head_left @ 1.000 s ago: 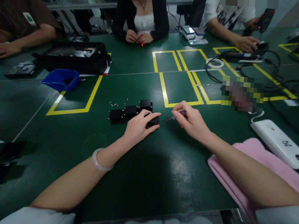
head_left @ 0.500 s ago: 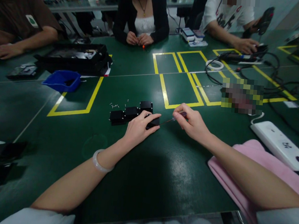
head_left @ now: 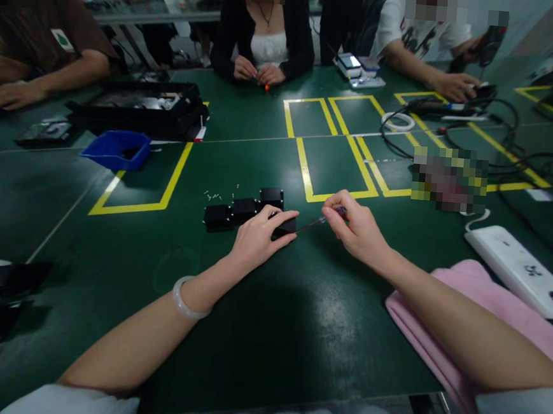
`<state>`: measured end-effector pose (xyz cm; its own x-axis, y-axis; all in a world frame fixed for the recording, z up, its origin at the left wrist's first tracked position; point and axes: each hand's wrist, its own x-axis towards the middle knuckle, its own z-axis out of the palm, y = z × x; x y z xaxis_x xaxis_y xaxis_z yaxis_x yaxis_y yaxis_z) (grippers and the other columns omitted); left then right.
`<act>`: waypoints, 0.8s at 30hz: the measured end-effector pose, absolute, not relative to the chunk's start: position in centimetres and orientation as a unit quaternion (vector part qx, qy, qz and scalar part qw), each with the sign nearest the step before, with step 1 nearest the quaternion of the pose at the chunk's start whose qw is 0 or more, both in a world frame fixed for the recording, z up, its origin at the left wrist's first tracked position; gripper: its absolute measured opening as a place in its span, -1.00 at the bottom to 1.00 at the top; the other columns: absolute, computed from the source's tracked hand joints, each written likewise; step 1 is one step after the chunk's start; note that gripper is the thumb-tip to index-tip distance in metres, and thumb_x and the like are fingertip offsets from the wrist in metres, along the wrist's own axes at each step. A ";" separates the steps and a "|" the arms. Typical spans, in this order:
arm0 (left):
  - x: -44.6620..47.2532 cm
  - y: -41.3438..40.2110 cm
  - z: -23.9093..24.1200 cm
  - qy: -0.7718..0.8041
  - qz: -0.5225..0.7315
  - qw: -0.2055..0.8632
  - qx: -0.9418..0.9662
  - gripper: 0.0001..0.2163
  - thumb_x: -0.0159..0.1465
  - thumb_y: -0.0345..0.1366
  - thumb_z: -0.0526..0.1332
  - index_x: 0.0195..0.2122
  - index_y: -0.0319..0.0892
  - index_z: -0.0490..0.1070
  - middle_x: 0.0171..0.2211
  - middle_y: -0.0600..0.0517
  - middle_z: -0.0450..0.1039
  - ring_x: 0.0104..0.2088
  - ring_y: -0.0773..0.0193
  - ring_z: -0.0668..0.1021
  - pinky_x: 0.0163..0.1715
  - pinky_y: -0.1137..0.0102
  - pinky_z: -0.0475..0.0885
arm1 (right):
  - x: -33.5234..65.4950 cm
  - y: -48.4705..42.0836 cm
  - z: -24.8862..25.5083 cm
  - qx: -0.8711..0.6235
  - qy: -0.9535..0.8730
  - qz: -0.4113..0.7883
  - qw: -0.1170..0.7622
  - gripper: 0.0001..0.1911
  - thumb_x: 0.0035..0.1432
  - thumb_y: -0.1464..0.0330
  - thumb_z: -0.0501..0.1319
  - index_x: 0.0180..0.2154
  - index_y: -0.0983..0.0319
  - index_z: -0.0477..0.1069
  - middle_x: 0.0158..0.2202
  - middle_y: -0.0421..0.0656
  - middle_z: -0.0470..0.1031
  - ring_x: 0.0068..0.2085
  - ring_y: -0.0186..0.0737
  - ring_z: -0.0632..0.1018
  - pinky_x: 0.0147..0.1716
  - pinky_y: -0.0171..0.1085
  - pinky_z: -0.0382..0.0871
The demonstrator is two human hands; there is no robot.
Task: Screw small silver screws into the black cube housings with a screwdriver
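Observation:
My left hand (head_left: 259, 234) is closed on a small black box (head_left: 285, 224), its thumb and fingers on opposite sides, holding it down on the green table. A screwdriver (head_left: 311, 224) lies between the fingertips of my right hand (head_left: 352, 222); its thin shaft points left and its tip meets the right side of that box. To the left of my left hand sit more black boxes of the same kind (head_left: 217, 216), in a slanting row. Several small screws (head_left: 213, 196) are scattered behind the row.
A blue bin (head_left: 117, 150) and a large black tray (head_left: 141, 107) stand at the back left. A pink cloth (head_left: 465, 298) and a white power strip (head_left: 515, 267) lie at right. Cables (head_left: 506, 148) cross the far right. Co-workers (head_left: 265, 46) sit opposite. Dark flat parts (head_left: 1, 300) lie at left.
Almost nothing differs. Both hands keep their hold on the box and the screwdriver, and the view has shifted very slightly.

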<state>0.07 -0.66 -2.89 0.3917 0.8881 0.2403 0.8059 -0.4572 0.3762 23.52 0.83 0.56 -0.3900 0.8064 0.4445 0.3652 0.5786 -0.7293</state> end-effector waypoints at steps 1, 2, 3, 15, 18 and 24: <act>0.1 -0.7 -2.9 0.512 0.207 0.100 0.828 -0.59 0.34 -0.14 0.26 0.21 0.05 0.38 0.03 0.01 0.41 -0.05 0.17 0.55 -0.14 0.33 0.47 | 23.5 0.8 0.6 -0.373 -0.787 0.270 0.410 -0.92 0.38 0.33 0.07 -0.23 0.18 0.23 -0.51 -0.33 0.27 -0.53 -0.39 0.35 -0.46 -0.32 0.19; 0.1 -0.7 -2.9 0.512 0.207 0.101 0.828 -0.59 0.34 -0.14 0.26 0.21 0.05 0.38 0.02 0.01 0.41 -0.05 0.17 0.56 -0.13 0.33 0.47 | 23.5 0.8 0.6 -0.373 -0.786 0.271 0.411 -0.95 0.38 0.35 0.07 -0.21 0.18 0.23 -0.50 -0.33 0.28 -0.53 -0.39 0.35 -0.46 -0.32 0.19; 0.1 -0.7 -2.9 0.512 0.208 0.102 0.827 -0.59 0.34 -0.14 0.26 0.21 0.05 0.38 0.02 0.01 0.41 -0.05 0.17 0.55 -0.13 0.33 0.47 | 23.5 0.8 0.6 -0.372 -0.786 0.270 0.412 -0.96 0.37 0.36 0.07 -0.19 0.19 0.24 -0.49 -0.33 0.28 -0.53 -0.39 0.35 -0.46 -0.32 0.20; 0.3 -0.7 -2.9 0.508 0.209 0.099 0.830 -0.58 0.34 -0.14 0.26 0.21 0.04 0.37 0.03 0.01 0.42 -0.05 0.17 0.56 -0.13 0.34 0.48 | 23.5 0.8 0.5 -0.373 -0.786 0.260 0.419 -0.97 0.37 0.37 0.07 -0.19 0.18 0.24 -0.52 -0.34 0.27 -0.55 -0.39 0.34 -0.47 -0.32 0.19; 0.3 -0.8 -2.9 0.508 0.210 0.098 0.830 -0.58 0.33 -0.15 0.27 0.22 0.03 0.36 0.03 0.01 0.42 -0.04 0.16 0.56 -0.12 0.33 0.48 | 23.5 0.8 0.6 -0.374 -0.785 0.259 0.420 -0.97 0.37 0.38 0.06 -0.19 0.18 0.24 -0.51 -0.34 0.27 -0.55 -0.39 0.34 -0.46 -0.32 0.19; 0.3 -0.8 -2.8 0.511 0.206 0.099 0.828 -0.57 0.33 -0.15 0.26 0.22 0.03 0.35 0.03 0.01 0.42 -0.04 0.16 0.56 -0.14 0.33 0.49 | 23.6 0.8 0.8 -0.379 -0.785 0.272 0.407 -0.90 0.36 0.33 0.10 -0.26 0.18 0.24 -0.54 -0.34 0.27 -0.55 -0.38 0.35 -0.47 -0.32 0.18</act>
<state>0.32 -0.82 -2.84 0.3923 0.8880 0.2399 0.8061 -0.4575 0.3753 23.58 0.82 0.77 -0.3809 0.8164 0.4340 0.3739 0.5653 -0.7353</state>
